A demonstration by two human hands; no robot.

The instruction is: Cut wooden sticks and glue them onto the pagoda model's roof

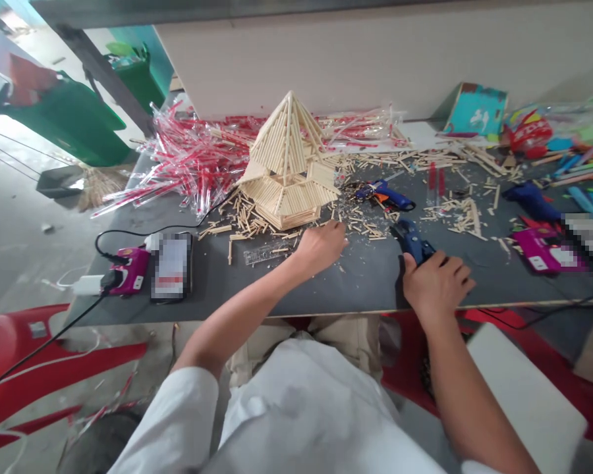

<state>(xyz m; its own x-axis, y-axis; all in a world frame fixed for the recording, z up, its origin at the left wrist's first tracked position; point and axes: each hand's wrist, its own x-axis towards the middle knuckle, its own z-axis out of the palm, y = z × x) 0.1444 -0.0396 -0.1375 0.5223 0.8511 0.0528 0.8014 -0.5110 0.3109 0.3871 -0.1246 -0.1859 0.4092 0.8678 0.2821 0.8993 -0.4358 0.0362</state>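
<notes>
Chair plastic (2,342), bright red, is showing at the far left, below a green bin (74,122) that is standing on the floor. On the dark tabletop (217,289), a purple power strip (136,266) is lying with plugs pushed into it, and a phone (172,266) is resting just beside it, its screen blurred. Behind these, red and clear plastic wrappers (192,158) are piling up along the back. Near the front, a clear ruler (257,255) is lying flat. Just behind it, toward the middle of the table, the stick model (289,155) is standing upright, its peaked roof rising over a wider, sloping lower tier; loose stick pieces (244,220) are surrounding its base.

The left hand (321,245) is hovering or resting in front of the model's right side, its fingers curling together; whether they are pinching anything small, I cannot tell. Farther right, a blue glue gun (398,194) is lying on its side among scraps. Nearer the edge, the right hand (437,283) is touching a blue-handled tool (409,237), its fingers spreading somewhat apart; whether they are gripping it, I cannot tell. Beyond, a turquoise box (479,108) is leaning at the back, and a second purple strip (528,247) is lying near the right edge.
</notes>
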